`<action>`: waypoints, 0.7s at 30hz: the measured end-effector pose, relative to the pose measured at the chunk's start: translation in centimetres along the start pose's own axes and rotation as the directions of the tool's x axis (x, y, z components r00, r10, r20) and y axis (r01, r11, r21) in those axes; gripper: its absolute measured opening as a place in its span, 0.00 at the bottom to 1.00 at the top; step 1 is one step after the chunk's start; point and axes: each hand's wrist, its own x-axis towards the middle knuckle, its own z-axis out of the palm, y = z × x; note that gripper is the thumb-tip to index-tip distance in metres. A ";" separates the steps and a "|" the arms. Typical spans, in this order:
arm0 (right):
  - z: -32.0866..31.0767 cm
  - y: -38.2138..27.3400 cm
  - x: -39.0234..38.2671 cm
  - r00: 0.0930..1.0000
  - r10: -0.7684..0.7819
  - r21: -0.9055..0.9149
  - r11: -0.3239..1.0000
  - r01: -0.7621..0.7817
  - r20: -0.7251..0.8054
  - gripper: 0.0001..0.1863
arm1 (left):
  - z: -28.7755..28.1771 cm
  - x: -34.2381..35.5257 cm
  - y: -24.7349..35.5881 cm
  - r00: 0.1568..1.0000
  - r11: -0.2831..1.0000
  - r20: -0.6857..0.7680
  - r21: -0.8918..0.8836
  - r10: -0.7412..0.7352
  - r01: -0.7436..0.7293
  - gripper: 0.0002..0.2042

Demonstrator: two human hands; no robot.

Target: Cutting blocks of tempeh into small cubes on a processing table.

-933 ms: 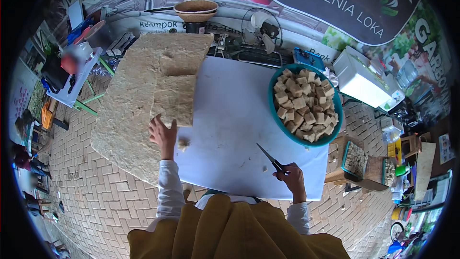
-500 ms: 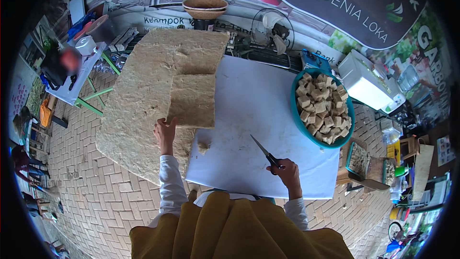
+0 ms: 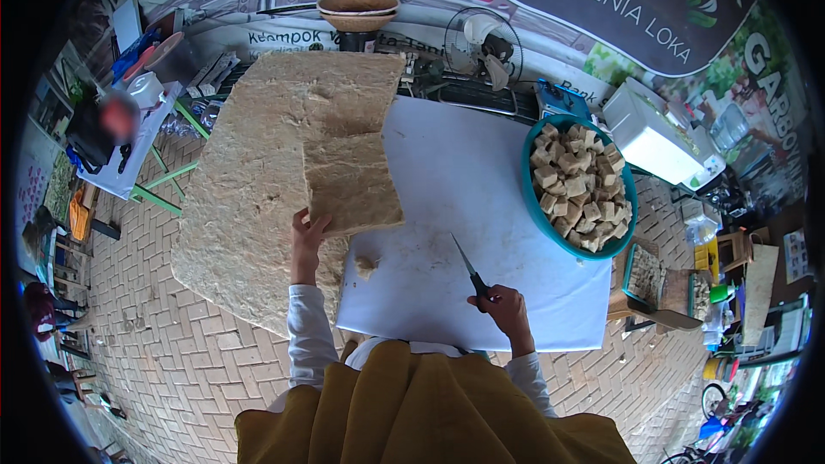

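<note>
My left hand grips the lower left corner of a square fibrous beige piece, which overlaps a much bigger slab of the same material on the white-covered table. My right hand is closed on black-handled scissors, blades pointing away from me. A small tuft lies between my hands. At the right of the table, a teal basin is heaped with beige cubes.
Beyond the table stand woven bowls, a fan and a white box. A side table holds clutter at left. A tray of small blocks sits low at right on brick paving. A person is at far left.
The square piece has turned slightly, its lower end swinging right, and my left hand has closed on its corner. The scissors in my right hand point a little more upright.
</note>
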 end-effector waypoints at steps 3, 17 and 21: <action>1.1 1.4 0.1 0.996 -0.065 0.100 0.993 0.059 0.055 0.19 | 2.4 -2.4 2.2 0.981 0.975 0.189 -0.223 0.030 0.014 0.25; 2.2 0.3 -2.4 0.747 0.024 0.422 0.813 -0.401 0.664 0.28 | 9.3 -6.9 0.4 0.840 0.842 0.540 -0.473 0.045 0.259 0.22; 2.2 1.5 -2.2 0.774 0.116 0.418 0.786 -0.455 0.623 0.28 | 10.2 -7.0 -0.9 0.768 0.845 0.641 -0.411 0.000 0.343 0.21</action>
